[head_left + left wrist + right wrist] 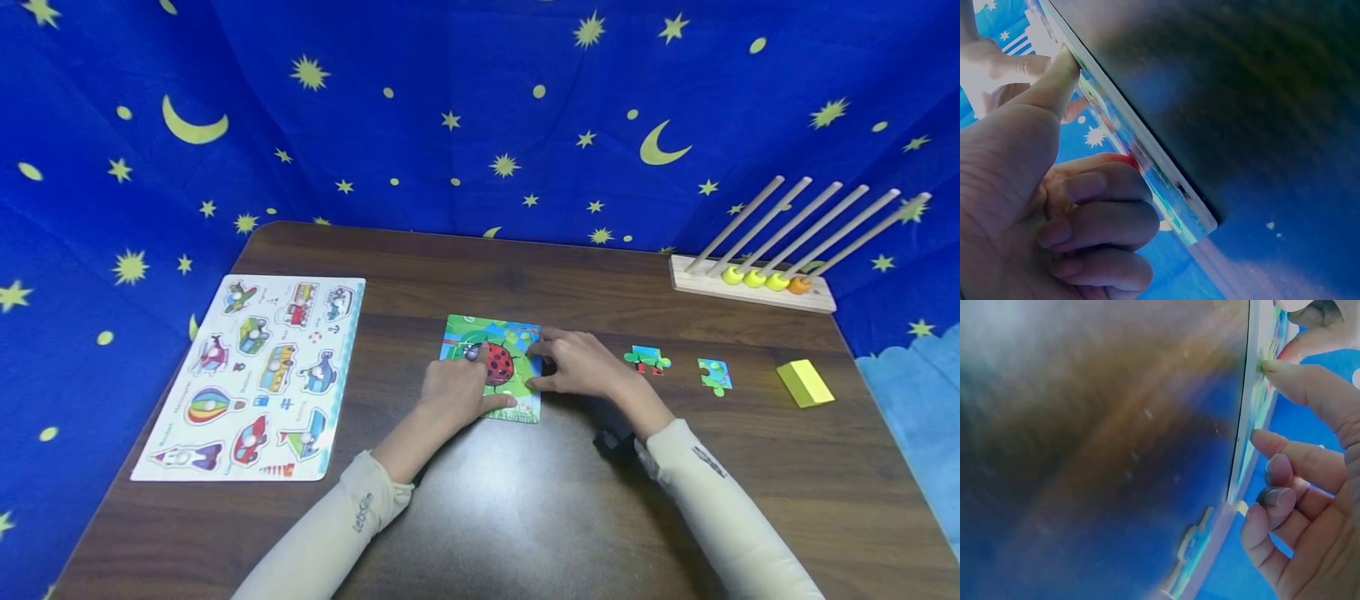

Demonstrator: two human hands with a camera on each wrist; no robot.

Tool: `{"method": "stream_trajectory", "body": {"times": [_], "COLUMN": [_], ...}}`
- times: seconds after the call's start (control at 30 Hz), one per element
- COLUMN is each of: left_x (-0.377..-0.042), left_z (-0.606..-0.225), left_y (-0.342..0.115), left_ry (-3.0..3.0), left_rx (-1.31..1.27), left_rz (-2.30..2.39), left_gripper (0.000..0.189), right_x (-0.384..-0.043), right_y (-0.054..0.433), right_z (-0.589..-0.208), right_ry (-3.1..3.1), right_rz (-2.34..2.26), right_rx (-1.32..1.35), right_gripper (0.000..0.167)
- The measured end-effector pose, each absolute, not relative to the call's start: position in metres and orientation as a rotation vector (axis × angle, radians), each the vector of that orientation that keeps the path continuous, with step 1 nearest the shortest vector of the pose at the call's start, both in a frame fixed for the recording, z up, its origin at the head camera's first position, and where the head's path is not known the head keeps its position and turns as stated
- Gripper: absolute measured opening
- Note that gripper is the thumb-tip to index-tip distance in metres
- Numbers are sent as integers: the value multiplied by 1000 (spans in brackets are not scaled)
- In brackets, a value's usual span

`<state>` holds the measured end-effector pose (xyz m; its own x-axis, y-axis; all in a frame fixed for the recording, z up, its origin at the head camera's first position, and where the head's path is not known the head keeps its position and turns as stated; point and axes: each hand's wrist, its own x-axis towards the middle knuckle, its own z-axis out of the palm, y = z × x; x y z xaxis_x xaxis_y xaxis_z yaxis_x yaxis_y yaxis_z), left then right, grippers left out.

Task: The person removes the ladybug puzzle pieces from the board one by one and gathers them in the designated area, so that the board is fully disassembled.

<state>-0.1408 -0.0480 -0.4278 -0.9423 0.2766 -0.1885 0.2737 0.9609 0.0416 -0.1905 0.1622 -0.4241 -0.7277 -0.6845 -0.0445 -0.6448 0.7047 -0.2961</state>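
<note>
A jigsaw board with a red ladybug on green (498,364) lies flat at the middle of the table. My left hand (454,389) is over its left side. The left index finger reaches onto the ladybug, and the thumb (1054,78) rests near the lower edge; in the left wrist view the other fingers are curled. At the right edge, my right hand (576,363) touches the board with thumb (1291,378) and index fingertip spread apart. Two loose jigsaw pieces, one with red and green (648,360) and one blue and green (715,377), lie to the right.
A white picture board of vehicles (251,379) lies on the left of the brown table (480,517). A wooden peg stand with beads (752,285) is at the back right. A yellow block (805,383) sits near the right edge. A blue starry cloth (450,50) hangs behind.
</note>
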Motion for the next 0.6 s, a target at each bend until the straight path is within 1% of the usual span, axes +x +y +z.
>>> {"method": "stream_trajectory", "body": {"times": [0.3,0.43,0.6], "left_x": [-141,-141,-141], "left_z": [-427,-428,-429], "left_y": [-49,-50,-49], "left_ry": [2929,2937,2928], "left_rx": [427,439,436], "left_rz": [23,34,33], "left_gripper": [102,102,102], "right_x": [-198,-199,-199], "right_y": [155,153,155], "right_z": [-420,-421,-423], "right_ry": [2746,2737,2743], "right_rz": [-232,-260,-295], "right_rx": [-1185,-1206,-1198], "right_gripper": [47,47,50]}}
